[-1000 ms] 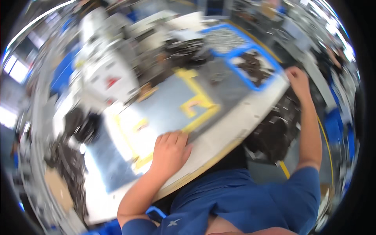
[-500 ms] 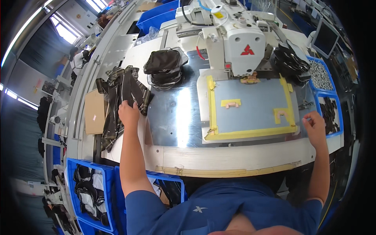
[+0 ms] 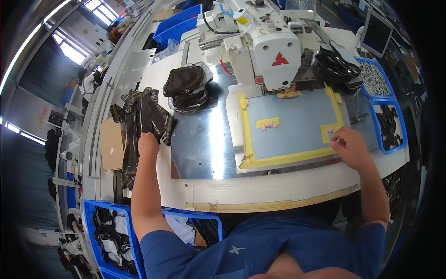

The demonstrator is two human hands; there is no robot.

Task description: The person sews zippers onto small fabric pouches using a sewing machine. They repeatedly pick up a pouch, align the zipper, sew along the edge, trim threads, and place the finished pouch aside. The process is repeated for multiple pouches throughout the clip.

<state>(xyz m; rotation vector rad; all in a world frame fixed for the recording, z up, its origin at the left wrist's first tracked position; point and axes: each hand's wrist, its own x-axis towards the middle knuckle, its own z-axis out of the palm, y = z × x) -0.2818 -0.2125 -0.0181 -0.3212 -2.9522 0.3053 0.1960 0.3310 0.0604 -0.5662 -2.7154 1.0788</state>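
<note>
My left hand (image 3: 148, 144) is closed on the near end of a dark fabric strip (image 3: 147, 116), part of a pile of dark and plaid strips (image 3: 131, 139) on the table's left. My right hand (image 3: 350, 146) is above the lower right corner of a flat grey sewing template (image 3: 292, 144) edged with yellow tape. Its fingers are curled together near a small taped notch piece (image 3: 329, 132); whether anything small is between them is hidden. Over the template's far edge stands the head of a white sewing machine (image 3: 278, 56).
Stacked dark mesh pouches (image 3: 186, 83) stand left of the machine, glossy black pieces (image 3: 337, 65) right of it. Blue bins hold small metal parts (image 3: 374, 79) and dark pieces (image 3: 389, 125). Cardboard (image 3: 110, 144) lies under the strips. A blue crate (image 3: 88, 218) is below the table's left edge.
My right hand has moved left, from beside the bin of dark pieces to the template's corner. My left hand stays at the fabric pile, its fingers now closed on the strip's near end.
</note>
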